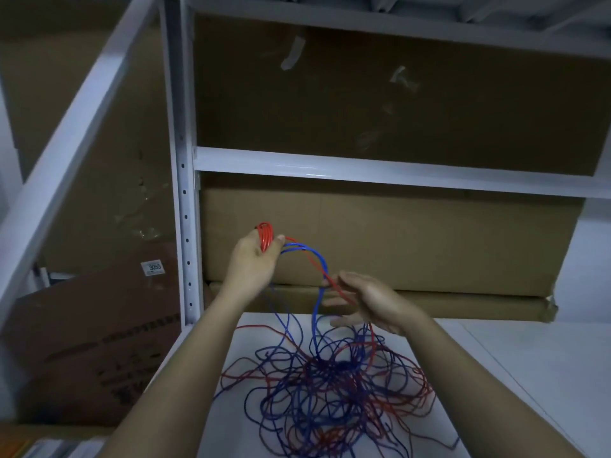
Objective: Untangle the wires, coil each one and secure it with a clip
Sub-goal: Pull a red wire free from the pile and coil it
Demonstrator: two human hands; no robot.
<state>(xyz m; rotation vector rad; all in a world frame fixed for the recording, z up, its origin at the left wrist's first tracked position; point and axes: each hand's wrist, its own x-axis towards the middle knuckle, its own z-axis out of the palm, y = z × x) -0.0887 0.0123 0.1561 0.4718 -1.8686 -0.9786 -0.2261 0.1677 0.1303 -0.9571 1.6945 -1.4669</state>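
Observation:
A tangle of red and blue wires [330,388] lies on the white shelf surface [515,358]. My left hand [253,264] is raised above it and grips a small coil of red wire [265,237] between thumb and fingers. From that coil a red strand [310,259] runs down to the right, and blue loops [315,259] hang over it. My right hand [367,300] is lower and to the right; the red strand passes between its thumb and fingers, whose tips are spread. No clip is visible.
Flat cardboard boxes [396,239] stand at the back of the shelf behind the hands. A white shelf post [185,206] rises at the left, with a brown carton [99,342] beyond it. A shelf beam [396,170] crosses above.

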